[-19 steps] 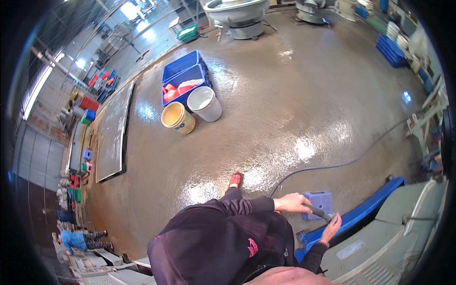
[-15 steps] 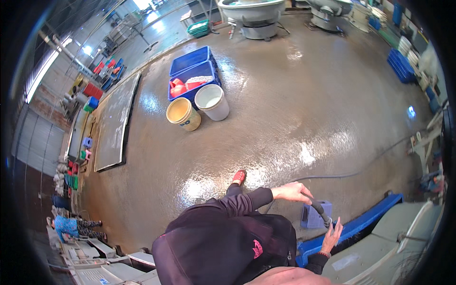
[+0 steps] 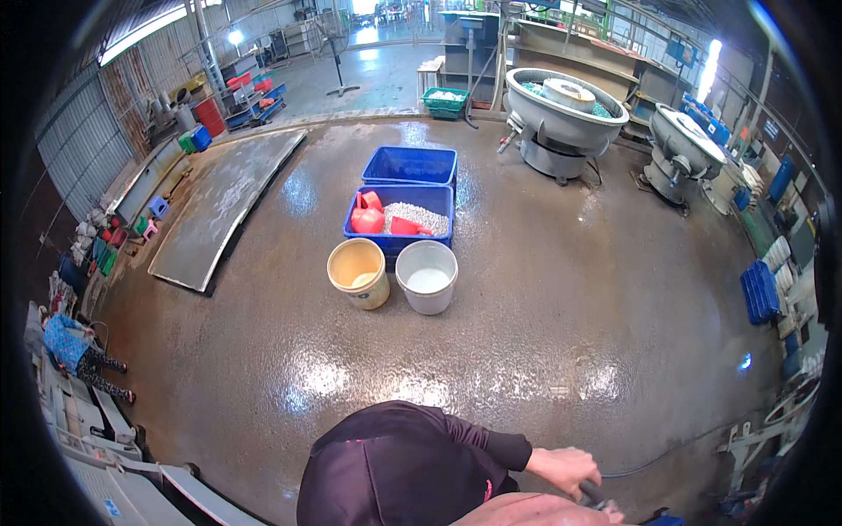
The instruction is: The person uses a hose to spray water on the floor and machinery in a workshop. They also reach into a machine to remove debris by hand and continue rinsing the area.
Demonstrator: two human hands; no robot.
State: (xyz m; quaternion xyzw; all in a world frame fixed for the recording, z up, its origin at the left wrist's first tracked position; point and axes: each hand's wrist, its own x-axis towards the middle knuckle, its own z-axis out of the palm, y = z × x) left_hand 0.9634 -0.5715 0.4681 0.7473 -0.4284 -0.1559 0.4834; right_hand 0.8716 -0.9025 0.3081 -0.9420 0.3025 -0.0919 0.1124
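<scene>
At the lower right, my left hand [image 3: 566,468] reaches out of a dark sleeve and is closed round the end part of a dark hose [image 3: 591,494]. My right hand [image 3: 611,512] shows only in part at the bottom edge. Its fingers are at the hose's metal-looking tip and seem closed on it; the rest of that hand is out of the picture. The hose line runs off to the right across the wet floor [image 3: 561,351].
Ahead stand a yellowish bucket [image 3: 369,300], a white bucket [image 3: 430,303] and two blue tubs [image 3: 452,210], one holding red scoops and pale pellets. Bowl-shaped machines [image 3: 561,131] stand far right. A flat panel [image 3: 219,215] lies left; a person [image 3: 74,346] stands far left.
My view has swung up toward the buckets and machines. Both hands now sit lower in the picture. My right hand, spread beside the hose tip before, now has its fingers on it.
</scene>
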